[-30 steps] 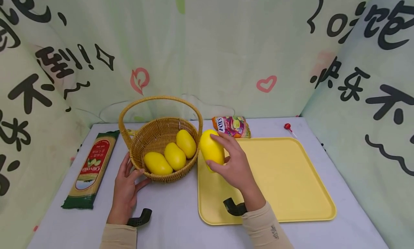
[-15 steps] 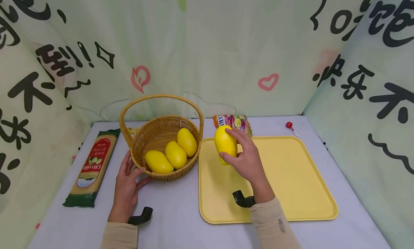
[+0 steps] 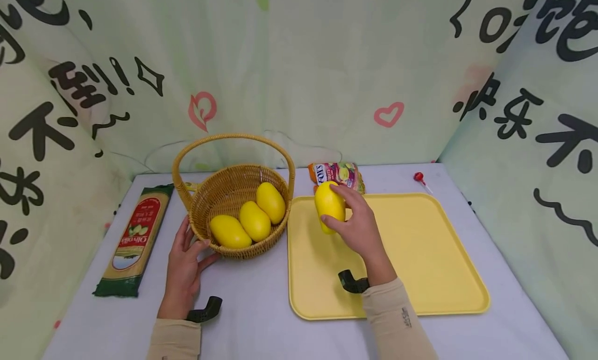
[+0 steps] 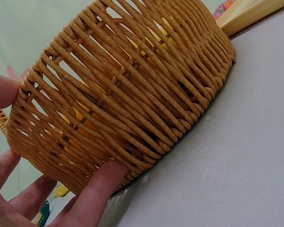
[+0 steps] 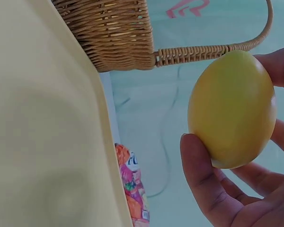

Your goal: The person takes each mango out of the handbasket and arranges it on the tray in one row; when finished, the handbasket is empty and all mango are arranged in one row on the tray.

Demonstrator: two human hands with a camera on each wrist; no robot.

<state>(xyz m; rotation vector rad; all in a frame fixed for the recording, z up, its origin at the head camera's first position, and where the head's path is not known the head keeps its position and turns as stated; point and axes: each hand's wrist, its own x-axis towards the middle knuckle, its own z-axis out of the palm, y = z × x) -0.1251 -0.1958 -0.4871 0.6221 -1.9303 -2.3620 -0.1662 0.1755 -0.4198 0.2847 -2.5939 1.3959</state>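
My right hand (image 3: 361, 227) holds a smooth yellow mango (image 3: 329, 207) above the left part of the yellow tray (image 3: 420, 256). In the right wrist view the thumb and fingers grip this mango (image 5: 232, 109) from both sides, and air shows around it. At the left, a wicker basket (image 3: 224, 186) with a tall handle stands on the table. Three more yellow mangoes (image 3: 254, 221) lie inside it. My left hand (image 3: 184, 277) holds the basket's near-left side. In the left wrist view its thumb touches the rim and its fingers lie against the woven wall (image 4: 128, 90).
A long pasta packet (image 3: 135, 240) lies left of the basket. Behind the tray are a colourful sweets bag (image 3: 338, 174) and a red lollipop (image 3: 419, 177). Printed cloth walls (image 3: 299, 79) rise around the table's back and sides.
The mango in my right hand has moved right, from beside the basket's rim to over the tray. The left hand stays at the basket, and the view has tilted slightly.
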